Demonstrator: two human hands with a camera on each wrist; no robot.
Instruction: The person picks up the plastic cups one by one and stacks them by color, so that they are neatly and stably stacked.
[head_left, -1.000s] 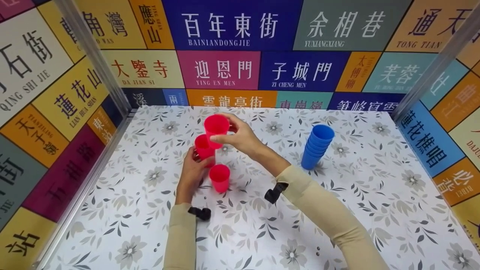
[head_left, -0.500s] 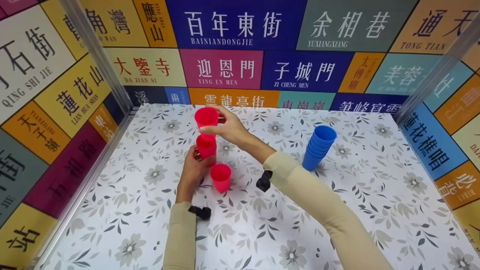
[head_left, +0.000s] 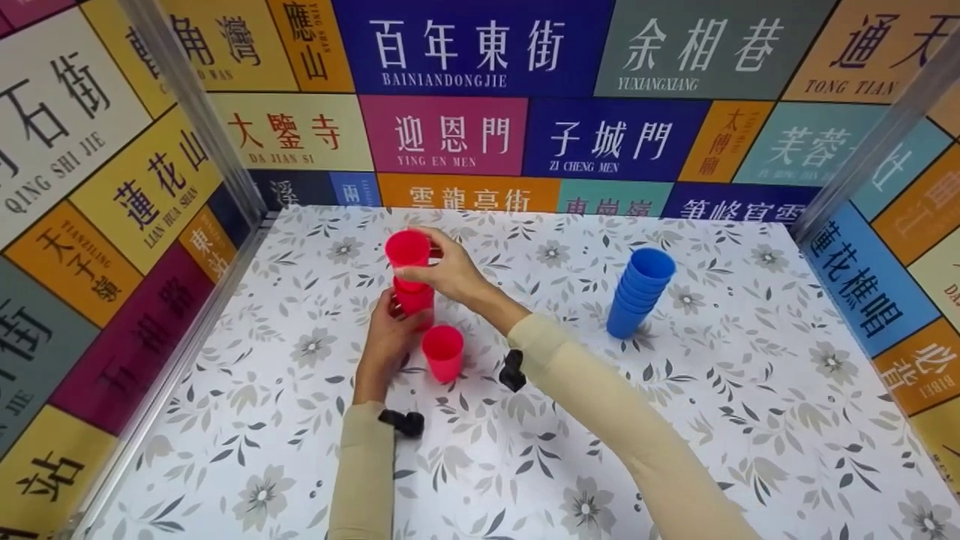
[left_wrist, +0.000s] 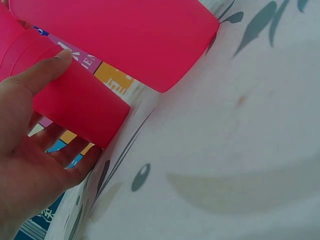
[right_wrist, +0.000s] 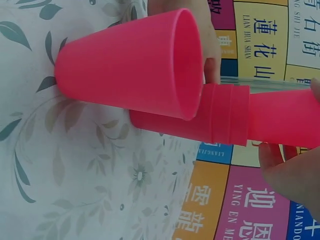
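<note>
My left hand grips a small stack of red cups standing on the table, thumb on one side and fingers round the other. Above it, my right hand holds another red cup by its sides. In the right wrist view this upper cup has its base inside the mouth of the stack, most of its wall still outside. A single red cup stands upright just in front of the stack, nearer to me. The left wrist view shows that single cup close beside the gripped stack.
A nested stack of several blue cups stands upright to the right. White cloth with grey flowers and leaves covers the table. Sign-printed panels wall it at the back and sides.
My right hand has brought its red cup leftward over the gripped stack, then lowered it into the stack's mouth. The left hand, the single red cup and the blue stack stay in place.
</note>
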